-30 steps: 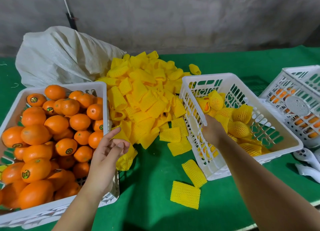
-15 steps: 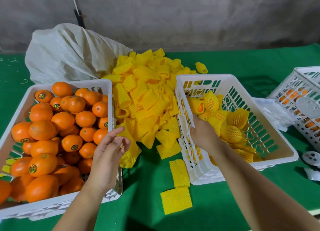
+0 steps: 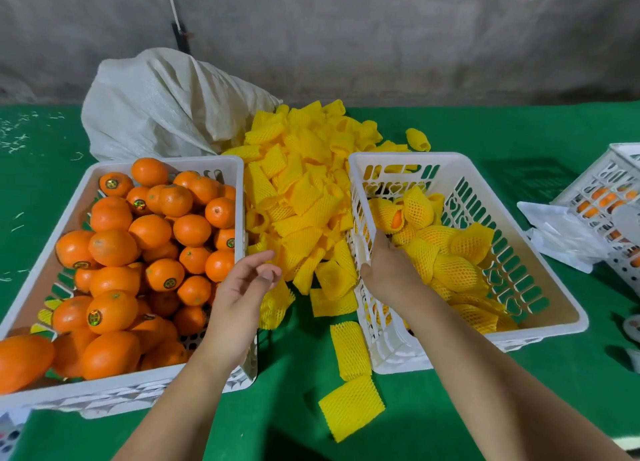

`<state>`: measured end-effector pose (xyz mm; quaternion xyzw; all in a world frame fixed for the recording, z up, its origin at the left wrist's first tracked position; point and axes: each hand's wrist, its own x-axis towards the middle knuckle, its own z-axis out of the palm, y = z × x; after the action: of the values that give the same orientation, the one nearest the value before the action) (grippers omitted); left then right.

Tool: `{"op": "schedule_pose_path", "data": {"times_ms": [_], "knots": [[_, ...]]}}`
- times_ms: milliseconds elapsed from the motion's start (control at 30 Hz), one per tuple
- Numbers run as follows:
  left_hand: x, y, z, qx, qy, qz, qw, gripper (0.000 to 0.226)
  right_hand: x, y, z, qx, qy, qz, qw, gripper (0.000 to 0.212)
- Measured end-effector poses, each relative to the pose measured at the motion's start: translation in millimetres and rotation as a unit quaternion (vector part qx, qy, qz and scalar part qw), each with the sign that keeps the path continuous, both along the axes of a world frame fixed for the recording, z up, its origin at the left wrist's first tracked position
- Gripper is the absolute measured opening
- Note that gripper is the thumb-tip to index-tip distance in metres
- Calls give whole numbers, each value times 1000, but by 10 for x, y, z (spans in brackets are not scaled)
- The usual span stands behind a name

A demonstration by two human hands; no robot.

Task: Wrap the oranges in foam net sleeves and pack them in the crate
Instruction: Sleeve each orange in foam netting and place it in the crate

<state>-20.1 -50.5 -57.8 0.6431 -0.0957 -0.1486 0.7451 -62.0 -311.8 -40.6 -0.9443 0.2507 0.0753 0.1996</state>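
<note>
Several wrapped oranges (image 3: 446,252) beside right hand (image 3: 389,270)

No legible text, number or brand name appears in the head view.

Round stickers (image 3: 94,317) are fixed to the peel of several oranges (image 3: 113,247) in the left crate (image 3: 239,197). Each sticker is dark with a gold or greenish emblem; the emblem is too small and blurred to read. One sticker (image 3: 139,204) has a shiny, holographic look, and its content is also unreadable.

The right crate (image 3: 360,197) carries heart-shaped cutouts (image 3: 394,186) in its side walls; these are ornamental openings, not lettering.
</note>
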Motion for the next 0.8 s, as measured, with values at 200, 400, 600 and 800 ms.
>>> {"op": "schedule_pose_path", "data": {"times_ms": [200,400,600,800], "knots": [[-55,-61,41,349,-350,-88,865,27,-47,526,-211,-122,-54,170,976,73],[478,426,21,500,-217,37,837,49,241,707,-283,16,20,167,986,69],[759,560,-292,560,-73,-112,817,78,836,733,-285,34,94,193,976,54],[788,384,-395,621,-75,-26,780,88,918,1048,-624,104,183,221,952,57]]}}
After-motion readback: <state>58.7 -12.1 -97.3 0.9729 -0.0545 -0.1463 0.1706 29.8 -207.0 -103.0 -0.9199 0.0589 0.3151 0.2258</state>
